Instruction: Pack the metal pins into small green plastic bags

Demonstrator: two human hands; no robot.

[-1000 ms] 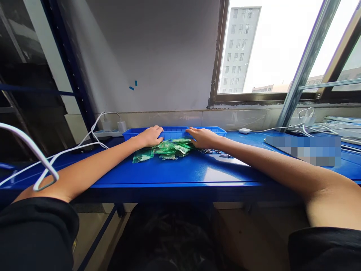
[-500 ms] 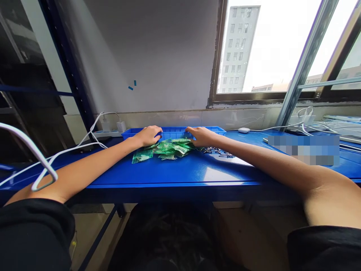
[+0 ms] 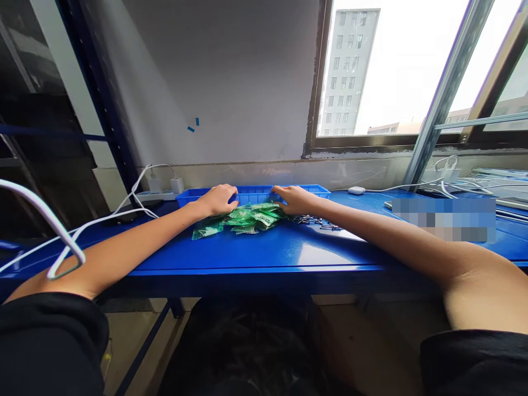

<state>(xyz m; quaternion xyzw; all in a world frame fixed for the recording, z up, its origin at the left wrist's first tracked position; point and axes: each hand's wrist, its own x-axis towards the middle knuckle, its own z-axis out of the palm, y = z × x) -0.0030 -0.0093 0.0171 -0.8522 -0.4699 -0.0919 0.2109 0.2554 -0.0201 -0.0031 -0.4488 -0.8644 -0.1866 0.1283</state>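
A pile of green plastic packets (image 3: 251, 218) lies on the blue table (image 3: 247, 253), in front of a long blue tray (image 3: 317, 190). At the pile's left end is my left hand (image 3: 220, 199), its fingers curved and apart over the tray's front side. My right hand (image 3: 293, 199) is at the pile's right end, thumb and fingers spread, fingertips near the tray's front edge. I see nothing held in either hand. Small dark metal pieces (image 3: 330, 226) lie beside and partly behind my right wrist.
White cables (image 3: 136, 192) and a power strip with plugs (image 3: 177, 185) are at the left. A white cable loop (image 3: 45, 214) hangs near my left arm. A small white device (image 3: 357, 190) and more cables (image 3: 447, 190) lie at the right, by a metal post (image 3: 429, 126).
My left hand has shifted very slightly, and the packets beside it have moved a little. My right hand stays in place.
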